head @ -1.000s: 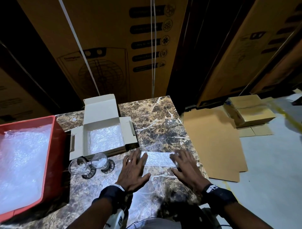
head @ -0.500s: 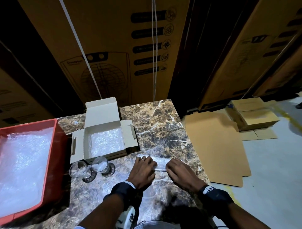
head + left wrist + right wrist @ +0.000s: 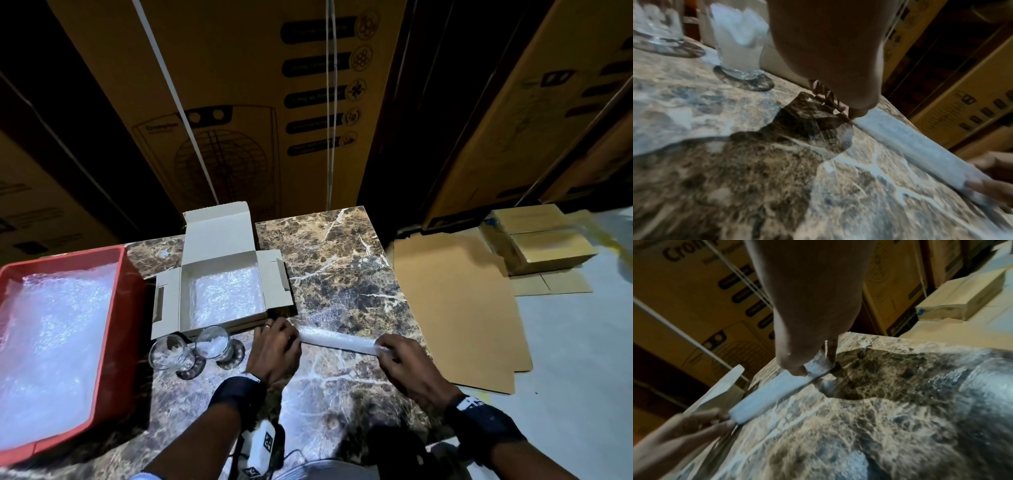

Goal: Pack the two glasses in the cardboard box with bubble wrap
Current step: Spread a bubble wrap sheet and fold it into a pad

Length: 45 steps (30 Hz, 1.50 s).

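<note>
**Both hands pinch a rolled strip of bubble wrap on the marble top**

Only the head view takes in the whole layout. The open cardboard box (image 3: pixel 222 291), lined with bubble wrap, sits at 11 o'clock from the hands. The two glasses (image 3: pixel 191 349) stand upright just in front of it, at 9 o'clock from the left hand (image 3: pixel 274 346). A red crate (image 3: pixel 113 342) of wrap lies further out at 9 o'clock. The wrist views show the grip instead. The left hand's fingertips (image 3: pixel 857 112) clamp one end of the bubble wrap roll (image 3: pixel 337 341). The right hand (image 3: pixel 411 370) pinches the other end (image 3: pixel 818 368).

The marble table (image 3: pixel 335 274) is glossy, brown and white-veined. Tall printed cartons (image 3: pixel 239 102) stand at 12 o'clock. Flat cardboard sheets (image 3: pixel 455 308) lie on the pale floor at 3 o'clock.

The roll is a slim, frosted, dimpled tube. One glass holds crumpled white filling.
</note>
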Tool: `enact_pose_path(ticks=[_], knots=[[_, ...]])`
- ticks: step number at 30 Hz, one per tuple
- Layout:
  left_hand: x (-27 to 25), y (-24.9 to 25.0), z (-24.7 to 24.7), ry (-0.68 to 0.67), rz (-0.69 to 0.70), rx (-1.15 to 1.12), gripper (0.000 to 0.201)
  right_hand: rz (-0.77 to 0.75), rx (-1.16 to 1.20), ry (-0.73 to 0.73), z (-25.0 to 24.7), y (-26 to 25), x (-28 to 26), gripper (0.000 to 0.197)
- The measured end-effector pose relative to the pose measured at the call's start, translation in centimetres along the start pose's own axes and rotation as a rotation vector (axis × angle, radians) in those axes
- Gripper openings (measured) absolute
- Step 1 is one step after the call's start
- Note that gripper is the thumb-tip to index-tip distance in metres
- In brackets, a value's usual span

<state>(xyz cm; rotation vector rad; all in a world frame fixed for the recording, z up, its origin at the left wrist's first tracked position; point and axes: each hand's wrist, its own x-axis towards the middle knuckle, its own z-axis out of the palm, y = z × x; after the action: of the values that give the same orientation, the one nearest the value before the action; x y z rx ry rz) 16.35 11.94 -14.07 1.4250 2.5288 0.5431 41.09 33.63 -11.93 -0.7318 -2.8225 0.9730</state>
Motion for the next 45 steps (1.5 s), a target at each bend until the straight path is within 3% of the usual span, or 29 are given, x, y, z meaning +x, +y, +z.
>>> enact_pose_path(ticks=[5,9,14,18,21,24,27,31,35,41,45], knots=[[0.2,-0.4,0.2,-0.026,-0.1,-0.118,0.039,0.165,0.153,-0.006,-0.9,0.6,0.3,0.01],[0.0,1.4,-0.5,-0.006,-0.139,-0.186,0.034,0.203,0.177,-0.016,-0.7,0.5,0.5,0.01],[0.1,4.7,-0.9,0.092,0.047,-0.068,0.025,0.226,0.195,-0.013,-1.0,0.0,0.9,0.013],[-0.3,7.9,-0.5,-0.106,0.3,-0.07,0.058,0.225,0.112,-0.019,-0.8,0.4,1.4,0.013],[-0.4,9.3,0.7,-0.305,0.354,0.007,0.084,0.213,0.028,-0.012,-0.6,0.4,1.7,0.013],[-0.6,9.3,2.4,-0.436,0.339,0.084,0.096,0.218,-0.017,-0.004,-0.2,0.6,2.0,0.013],[-0.8,8.5,3.6,-0.474,0.296,0.154,0.1,0.221,-0.047,0.02,0.1,0.6,2.0,0.006],[-1.0,7.4,3.7,-0.463,0.26,0.185,0.098,0.221,-0.066,0.06,0.4,0.7,1.9,0.008],[-1.1,6.0,3.2,-0.423,0.222,0.209,0.096,0.191,-0.261,0.08,0.5,1.2,1.2,0.02],[-1.7,2.3,1.7,-0.367,0.107,0.237,0.082,-0.043,-0.392,0.068,-0.3,1.7,-0.3,0.005],[-2.0,1.2,0.0,-0.376,-0.009,0.238,0.077,-0.098,-0.354,0.015,-0.6,2.2,-1.8,0.017]])
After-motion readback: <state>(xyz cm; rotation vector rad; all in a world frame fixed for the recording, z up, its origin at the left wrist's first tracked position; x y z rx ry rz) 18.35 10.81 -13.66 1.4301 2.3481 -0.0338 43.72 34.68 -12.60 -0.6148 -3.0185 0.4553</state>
